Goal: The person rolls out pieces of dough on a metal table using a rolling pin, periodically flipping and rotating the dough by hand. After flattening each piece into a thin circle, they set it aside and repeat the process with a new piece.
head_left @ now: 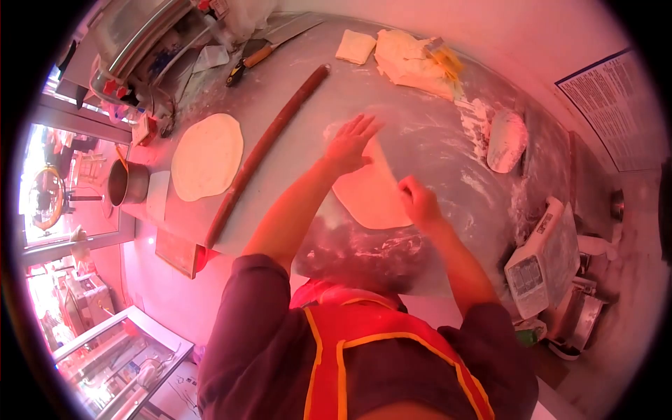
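A flat sheet of dough point(369, 196) lies on the floured metal table point(434, 140) in front of me. My left hand point(351, 143) rests on its far edge with fingers spread flat. At the near right edge of the sheet, my right hand point(418, 201) has its fingers curled and pinches the dough's rim. A long wooden rolling pin point(266, 150) lies diagonally on the table to the left of my arms, touching neither hand.
A second rolled round of dough point(207, 157) lies left of the pin. A dough lump point(505, 140) sits at right, folded dough pieces point(413, 59) at the far edge, a knife point(266, 50) nearby. A pot point(129, 183) and a scale point(542, 259) flank the table.
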